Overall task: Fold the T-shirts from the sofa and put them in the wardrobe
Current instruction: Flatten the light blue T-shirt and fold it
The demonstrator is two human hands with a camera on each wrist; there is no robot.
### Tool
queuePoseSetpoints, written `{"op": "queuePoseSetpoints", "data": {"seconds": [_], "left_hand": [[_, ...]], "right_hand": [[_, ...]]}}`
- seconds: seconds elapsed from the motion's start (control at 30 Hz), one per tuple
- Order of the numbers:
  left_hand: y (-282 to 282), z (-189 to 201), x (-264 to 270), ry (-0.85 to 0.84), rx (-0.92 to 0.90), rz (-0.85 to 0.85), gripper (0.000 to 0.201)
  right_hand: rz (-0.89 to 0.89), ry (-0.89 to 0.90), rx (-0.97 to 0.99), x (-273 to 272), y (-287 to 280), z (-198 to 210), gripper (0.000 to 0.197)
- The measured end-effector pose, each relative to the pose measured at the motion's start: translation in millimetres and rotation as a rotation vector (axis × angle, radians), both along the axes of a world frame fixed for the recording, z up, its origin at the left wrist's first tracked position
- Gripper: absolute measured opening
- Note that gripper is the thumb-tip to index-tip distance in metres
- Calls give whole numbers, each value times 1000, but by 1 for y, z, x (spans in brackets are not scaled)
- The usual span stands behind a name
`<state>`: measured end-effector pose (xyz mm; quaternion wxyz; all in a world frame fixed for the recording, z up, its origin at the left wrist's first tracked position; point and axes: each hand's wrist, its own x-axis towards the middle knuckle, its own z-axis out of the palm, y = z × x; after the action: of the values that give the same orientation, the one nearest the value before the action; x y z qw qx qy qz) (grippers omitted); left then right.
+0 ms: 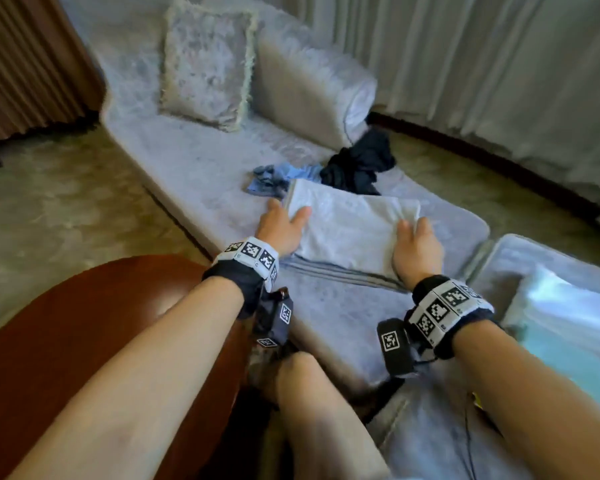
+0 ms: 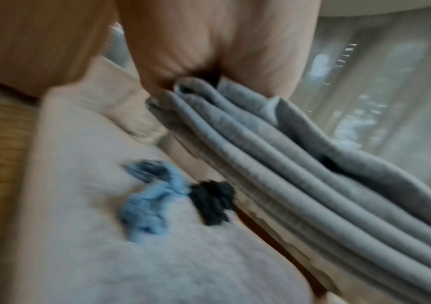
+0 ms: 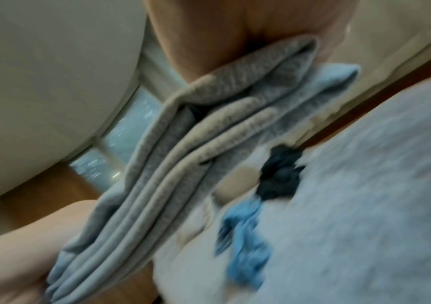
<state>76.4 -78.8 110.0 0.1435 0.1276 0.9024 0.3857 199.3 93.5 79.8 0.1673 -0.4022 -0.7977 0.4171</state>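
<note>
**Two hands on one folded grey T-shirt**

Nearest, bare forearms with marker-covered wristbands, reaching forward over a round reddish-brown worktop (image 1: 84, 327) at lower left and the front edge of the pale grey sofa (image 1: 194, 174).

Next, on the sofa seat, a grey T-shirt (image 1: 347, 226) folded into a flat stack of layers. At its left end, the left hand (image 1: 280, 227): grip pinching the folded edge, thumb on top, other fingers hidden under the cloth. Same pinch in the left wrist view, with the layered folds of the grey T-shirt (image 2: 274, 164) running away from the left hand (image 2: 209, 47). At the right end, the right hand (image 1: 417, 249): grip closed round the stack, fingers tucked out of sight under it. In the blurred right wrist view, the right hand (image 3: 235, 41) clamped on the top of the grey T-shirt (image 3: 157, 164), layers fanning downward.

Just beyond the stack, touching its far edge, a crumpled light blue T-shirt (image 1: 278, 178). Beside that, to the right, a crumpled black T-shirt (image 1: 357, 164), near the sofa's rolled armrest (image 1: 312, 88).

Farther back, a fringed cushion (image 1: 205, 64) leaning upright on the seat. Farthest, pale curtains (image 1: 482, 57) down to the floor.
</note>
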Motion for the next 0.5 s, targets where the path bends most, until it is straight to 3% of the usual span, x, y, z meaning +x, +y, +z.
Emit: {"op": "queuePoseSetpoints", "data": {"seconds": [0.23, 0.37, 0.5], "left_hand": [[233, 14, 119, 52, 7, -505, 54], [325, 4, 172, 77, -8, -639, 50], [384, -27, 202, 73, -54, -661, 54]], "right_hand": [[-497, 45, 62, 178, 160, 14, 25], [-653, 22, 87, 245, 224, 11, 26], [-670, -66, 71, 279, 275, -1, 29]]}}
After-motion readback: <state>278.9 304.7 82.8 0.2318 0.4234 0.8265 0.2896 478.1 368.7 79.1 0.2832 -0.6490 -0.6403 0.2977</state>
